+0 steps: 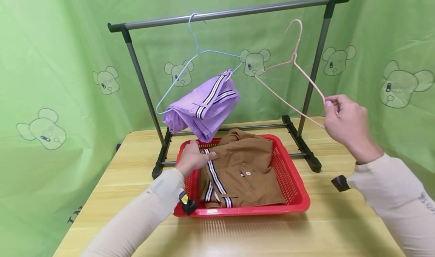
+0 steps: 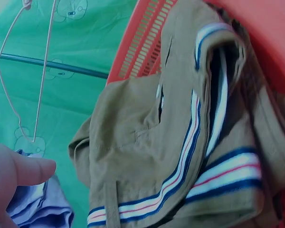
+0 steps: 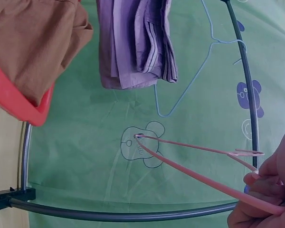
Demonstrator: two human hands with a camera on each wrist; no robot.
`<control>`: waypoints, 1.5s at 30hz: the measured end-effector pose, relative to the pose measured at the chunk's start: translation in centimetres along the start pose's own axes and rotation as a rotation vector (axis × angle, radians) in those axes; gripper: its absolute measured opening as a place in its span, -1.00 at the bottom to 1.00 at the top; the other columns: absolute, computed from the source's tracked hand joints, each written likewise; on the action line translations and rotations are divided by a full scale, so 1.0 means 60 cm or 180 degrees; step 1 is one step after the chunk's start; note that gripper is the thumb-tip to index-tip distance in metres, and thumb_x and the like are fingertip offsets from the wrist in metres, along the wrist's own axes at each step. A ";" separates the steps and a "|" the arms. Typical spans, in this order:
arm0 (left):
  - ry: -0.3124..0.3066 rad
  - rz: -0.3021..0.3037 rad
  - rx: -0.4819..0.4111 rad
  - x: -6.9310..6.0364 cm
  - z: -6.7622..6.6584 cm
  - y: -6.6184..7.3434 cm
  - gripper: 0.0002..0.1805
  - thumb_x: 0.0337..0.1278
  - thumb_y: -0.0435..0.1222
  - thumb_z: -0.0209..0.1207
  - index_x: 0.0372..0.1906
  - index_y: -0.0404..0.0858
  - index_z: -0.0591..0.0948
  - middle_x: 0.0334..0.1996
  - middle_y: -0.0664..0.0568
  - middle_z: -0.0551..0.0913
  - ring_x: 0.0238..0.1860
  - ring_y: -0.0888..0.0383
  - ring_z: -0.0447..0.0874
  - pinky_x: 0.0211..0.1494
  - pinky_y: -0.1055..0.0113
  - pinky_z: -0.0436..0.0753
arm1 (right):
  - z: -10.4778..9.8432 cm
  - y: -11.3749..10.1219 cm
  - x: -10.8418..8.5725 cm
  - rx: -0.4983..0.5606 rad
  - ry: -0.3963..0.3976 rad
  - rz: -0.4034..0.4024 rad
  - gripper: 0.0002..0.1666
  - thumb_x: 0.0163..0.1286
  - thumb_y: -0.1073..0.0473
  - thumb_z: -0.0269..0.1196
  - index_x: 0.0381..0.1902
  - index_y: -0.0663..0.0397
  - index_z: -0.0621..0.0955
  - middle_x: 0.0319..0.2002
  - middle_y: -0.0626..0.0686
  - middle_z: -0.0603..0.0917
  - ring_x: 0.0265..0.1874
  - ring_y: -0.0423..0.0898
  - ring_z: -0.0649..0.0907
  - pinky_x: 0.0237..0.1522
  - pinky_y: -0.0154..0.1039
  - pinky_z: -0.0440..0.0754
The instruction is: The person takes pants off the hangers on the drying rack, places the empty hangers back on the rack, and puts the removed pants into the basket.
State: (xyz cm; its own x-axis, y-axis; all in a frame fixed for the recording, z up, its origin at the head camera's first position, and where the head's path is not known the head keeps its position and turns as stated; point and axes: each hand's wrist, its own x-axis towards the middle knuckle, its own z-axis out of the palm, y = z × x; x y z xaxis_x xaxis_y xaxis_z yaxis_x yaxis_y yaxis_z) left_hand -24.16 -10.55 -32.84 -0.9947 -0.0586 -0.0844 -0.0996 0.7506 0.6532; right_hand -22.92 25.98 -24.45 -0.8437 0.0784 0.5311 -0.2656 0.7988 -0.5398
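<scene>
My right hand point(image 1: 346, 123) grips a pink clothes hanger point(image 1: 310, 79) by one end of its shoulder; the right wrist view shows fingers curled round its wire point(image 3: 204, 183). The hook points up, apart from the rail. My left hand point(image 1: 193, 158) is at the left rim of a red basket point(image 1: 300, 200), beside the striped waistband of folded brown trousers point(image 1: 251, 174). Its thumb is straight in the left wrist view, apart from the trousers point(image 2: 128, 123); its other fingers are mostly hidden. Purple trousers point(image 1: 207, 102) hang folded over a blue hanger point(image 1: 176, 79).
A grey metal clothes rack point(image 1: 238, 12) stands behind the basket, its black feet point(image 1: 302, 147) on the wooden table point(image 1: 132, 196). The blue hanger hooks over its rail. A green curtain point(image 1: 61, 79) with bear drawings surrounds the table.
</scene>
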 end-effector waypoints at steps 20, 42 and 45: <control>-0.0139 -0.0450 -0.1149 -0.006 -0.056 -0.069 -0.09 0.21 -0.08 0.23 0.45 -0.39 0.03 0.43 -0.36 0.08 0.42 -0.26 0.04 0.41 -0.12 0.14 | -0.032 -0.026 0.031 0.0071 0.0133 0.0082 -0.50 0.55 0.07 -0.13 0.12 0.39 0.49 -0.40 0.17 0.50 -0.59 -0.01 0.39 -0.68 -0.29 0.33; -0.0754 -0.0468 -0.2230 -0.014 -0.026 -0.140 -0.05 0.02 -0.71 -0.09 0.50 -0.15 -0.14 0.29 -0.39 0.19 0.13 -0.37 0.44 0.00 -0.14 0.60 | -0.041 -0.060 0.074 0.0014 -0.0050 0.0183 -0.44 0.57 0.03 -0.20 0.26 0.33 0.40 -0.25 0.18 0.51 -0.50 -0.01 0.42 -0.65 -0.31 0.39; -0.0759 -0.0460 -0.2293 -0.014 -0.024 -0.143 -0.02 -0.01 -0.71 -0.10 0.50 -0.11 -0.16 0.28 -0.37 0.17 0.13 -0.38 0.42 0.01 -0.15 0.59 | -0.041 -0.062 0.079 0.0018 -0.0085 0.0200 -0.44 0.57 0.02 -0.20 0.27 0.32 0.39 -0.25 0.18 0.51 -0.52 -0.01 0.42 -0.67 -0.30 0.39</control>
State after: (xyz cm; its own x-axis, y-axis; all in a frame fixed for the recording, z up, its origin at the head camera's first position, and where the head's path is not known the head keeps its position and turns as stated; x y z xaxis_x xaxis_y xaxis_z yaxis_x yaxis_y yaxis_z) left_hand -22.48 -17.90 -37.27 -0.9464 0.0814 -0.3124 -0.3010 0.1278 0.9450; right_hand -24.80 24.85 -18.35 -0.8708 0.1122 0.4786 -0.2144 0.7895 -0.5751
